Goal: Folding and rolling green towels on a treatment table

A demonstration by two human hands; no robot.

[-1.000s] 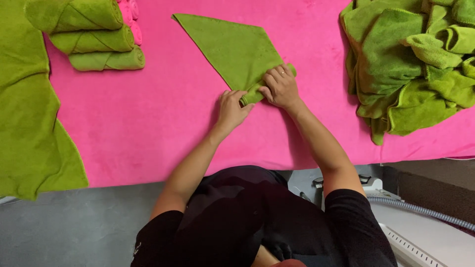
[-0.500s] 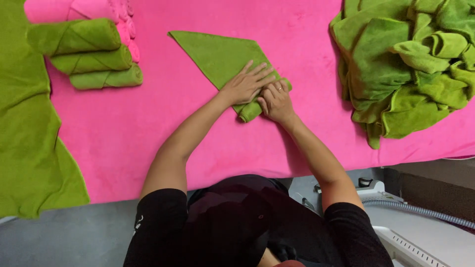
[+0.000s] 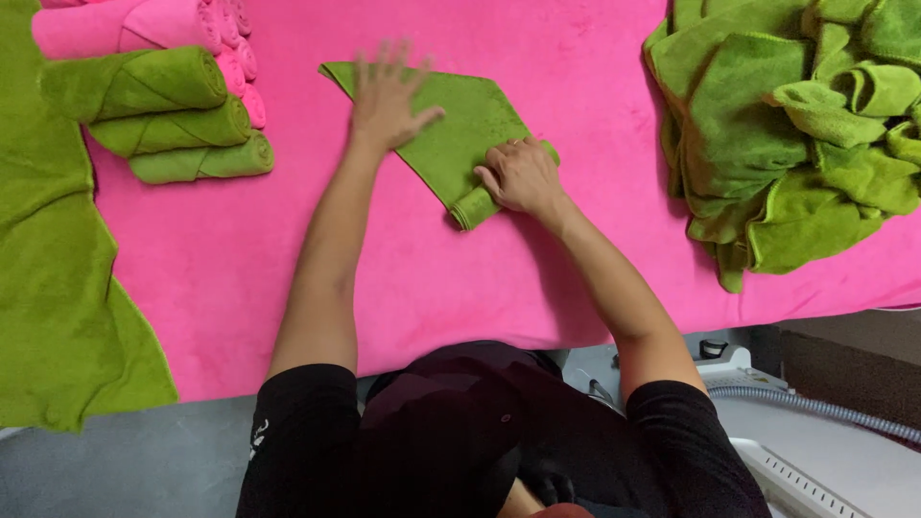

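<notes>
Pink table (image 3: 240, 259): hands flat on green towel (image 3: 451, 125)

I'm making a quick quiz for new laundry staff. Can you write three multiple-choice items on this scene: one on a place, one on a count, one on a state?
1. Where is the loose pile of green towels? A far right B far left C centre
2. How many rolled green towels are stacked at the left? A one B three C six
3. The green towel under the hands is: A fully rolled B flat C partly rolled

Answers: 1 A, it fills the right edge. 2 B, three rolls lie stacked. 3 C, the right hand presses a rolled end while the left hand lies on the flat part.
</notes>
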